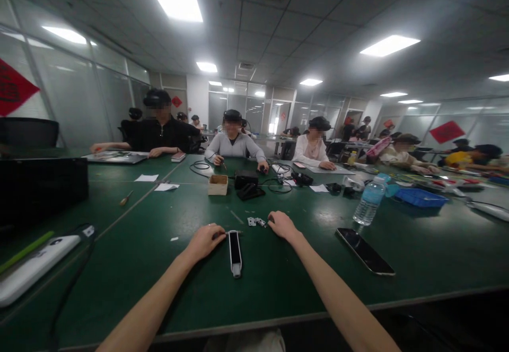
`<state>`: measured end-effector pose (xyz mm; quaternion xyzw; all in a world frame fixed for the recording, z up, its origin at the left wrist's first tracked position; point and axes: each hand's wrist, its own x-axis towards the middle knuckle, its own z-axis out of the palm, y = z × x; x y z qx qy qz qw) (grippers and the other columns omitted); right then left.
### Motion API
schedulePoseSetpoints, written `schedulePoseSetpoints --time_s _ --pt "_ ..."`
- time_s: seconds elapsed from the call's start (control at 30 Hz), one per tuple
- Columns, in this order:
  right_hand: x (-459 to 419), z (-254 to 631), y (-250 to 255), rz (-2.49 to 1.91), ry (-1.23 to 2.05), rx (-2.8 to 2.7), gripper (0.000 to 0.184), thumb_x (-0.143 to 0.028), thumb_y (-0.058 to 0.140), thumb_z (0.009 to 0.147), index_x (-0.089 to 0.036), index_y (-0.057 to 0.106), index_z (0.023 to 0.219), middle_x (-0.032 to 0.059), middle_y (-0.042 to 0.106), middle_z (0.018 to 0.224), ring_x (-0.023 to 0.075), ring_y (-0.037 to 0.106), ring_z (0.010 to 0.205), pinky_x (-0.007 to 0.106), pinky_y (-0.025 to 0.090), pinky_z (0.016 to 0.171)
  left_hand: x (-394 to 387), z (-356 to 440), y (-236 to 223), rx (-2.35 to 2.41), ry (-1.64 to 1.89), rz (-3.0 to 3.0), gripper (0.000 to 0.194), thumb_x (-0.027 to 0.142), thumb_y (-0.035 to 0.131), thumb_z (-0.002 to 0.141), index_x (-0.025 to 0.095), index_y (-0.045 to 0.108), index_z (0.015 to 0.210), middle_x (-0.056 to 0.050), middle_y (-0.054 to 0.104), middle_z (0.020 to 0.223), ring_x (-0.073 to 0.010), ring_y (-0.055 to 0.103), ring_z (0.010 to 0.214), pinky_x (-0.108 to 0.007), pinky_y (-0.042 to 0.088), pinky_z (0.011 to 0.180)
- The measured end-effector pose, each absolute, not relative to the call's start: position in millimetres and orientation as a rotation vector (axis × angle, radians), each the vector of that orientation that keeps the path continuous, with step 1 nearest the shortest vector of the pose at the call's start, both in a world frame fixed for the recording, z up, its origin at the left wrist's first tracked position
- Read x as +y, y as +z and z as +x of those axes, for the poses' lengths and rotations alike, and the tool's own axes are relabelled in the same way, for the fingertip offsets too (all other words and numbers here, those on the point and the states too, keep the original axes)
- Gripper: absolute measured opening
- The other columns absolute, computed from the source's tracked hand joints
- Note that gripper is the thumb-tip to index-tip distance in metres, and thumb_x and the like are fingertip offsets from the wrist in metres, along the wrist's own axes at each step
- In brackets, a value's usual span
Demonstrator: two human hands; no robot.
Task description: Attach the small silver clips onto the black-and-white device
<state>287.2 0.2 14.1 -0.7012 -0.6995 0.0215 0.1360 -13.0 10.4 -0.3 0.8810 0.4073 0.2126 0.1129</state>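
On the green table in front of me lies a long, narrow white device [235,254] with a dark inner face, its tapered end towards me. My left hand [205,240] rests just left of its far end, fingers bent together with the tips close to it. Whatever those fingertips hold, if anything, is too small to make out. Several small white pieces with dark spots [256,221] lie beyond the device. Beside them, on the right, my right hand [283,226] has its fingers curled down to the tabletop. A dark spot shows at its fingertips, but I cannot identify it.
To the right are a phone [366,251], a water bottle [369,201] and a blue tray [421,198]. Ahead stand a small wooden box [218,185] and a black box [245,179] with cables. A brush [126,198] and a white device [37,270] lie left. Co-workers sit opposite.
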Motion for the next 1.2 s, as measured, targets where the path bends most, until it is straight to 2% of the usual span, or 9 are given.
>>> schedulePoseSetpoints --time_s 0.2,0.47,0.57,0.67,0.77,0.97,1.2 --pt "14.5 290.5 15.1 -2.116 0.106 -2.056 0.017 -0.016 0.056 0.082 -0.018 0.068 0.093 0.0099 0.068 0.098 0.0199 0.064 0.094 0.027 0.047 0.078 14.3 -12.9 -5.0 1.198 0.637 2.594 0.024 0.035 0.05 0.089 0.02 0.067 0.095 -0.005 0.065 0.088 -0.0179 0.059 0.077 -0.028 0.045 0.07" --pt "27.3 287.9 26.0 -2.239 0.149 -2.083 0.015 -0.015 0.061 0.075 -0.015 0.07 0.086 0.0139 0.07 0.089 0.0218 0.067 0.081 0.027 0.046 0.069 10.1 -11.5 -0.2 1.2 0.605 2.594 0.024 0.034 0.049 0.09 0.02 0.068 0.095 -0.005 0.066 0.09 -0.0179 0.059 0.078 -0.027 0.045 0.069" --pt "21.9 279.6 30.0 -2.174 0.082 -2.103 0.016 -0.019 0.057 0.08 -0.016 0.069 0.09 0.0138 0.069 0.095 0.0218 0.065 0.086 0.027 0.045 0.071 7.3 -10.3 3.0 1.217 0.592 2.594 0.023 0.034 0.05 0.09 0.02 0.068 0.095 -0.005 0.066 0.09 -0.0176 0.059 0.078 -0.027 0.046 0.069" --pt "15.5 262.3 28.2 -2.043 0.004 -2.147 0.026 -0.029 0.046 0.09 -0.016 0.066 0.098 0.0137 0.067 0.103 0.022 0.061 0.095 0.029 0.043 0.077 3.8 -9.2 4.8 1.223 0.599 2.612 0.022 0.032 0.051 0.09 0.019 0.068 0.093 -0.005 0.066 0.087 -0.0173 0.06 0.075 -0.027 0.045 0.069" --pt "13.0 242.2 21.0 -1.964 -0.085 -2.218 0.03 -0.035 0.046 0.091 -0.014 0.066 0.094 0.0153 0.066 0.099 0.025 0.059 0.095 0.031 0.042 0.077 1.5 -8.4 4.2 1.223 0.61 2.625 0.02 0.031 0.053 0.09 0.019 0.068 0.093 -0.004 0.066 0.086 -0.017 0.06 0.076 -0.027 0.044 0.07" --pt "14.2 225.5 12.6 -1.932 -0.157 -2.247 0.022 -0.023 0.046 0.091 -0.013 0.066 0.088 0.0153 0.067 0.094 0.0239 0.059 0.089 0.031 0.041 0.073 0.7 -7.1 2.7 1.255 0.607 2.61 0.018 0.032 0.055 0.088 0.019 0.068 0.092 -0.003 0.066 0.085 -0.0164 0.06 0.076 -0.026 0.044 0.068" --pt "8.0 224.2 18.7 -1.71 -0.125 -2.083 0.02 -0.019 0.046 0.09 -0.013 0.065 0.094 0.0126 0.067 0.092 0.0221 0.058 0.089 0.03 0.042 0.076 -2.3 -7.6 4.7 1.25 0.666 2.572 0.016 0.028 0.059 0.083 0.019 0.069 0.092 -0.004 0.068 0.085 -0.0172 0.06 0.075 -0.026 0.044 0.068"
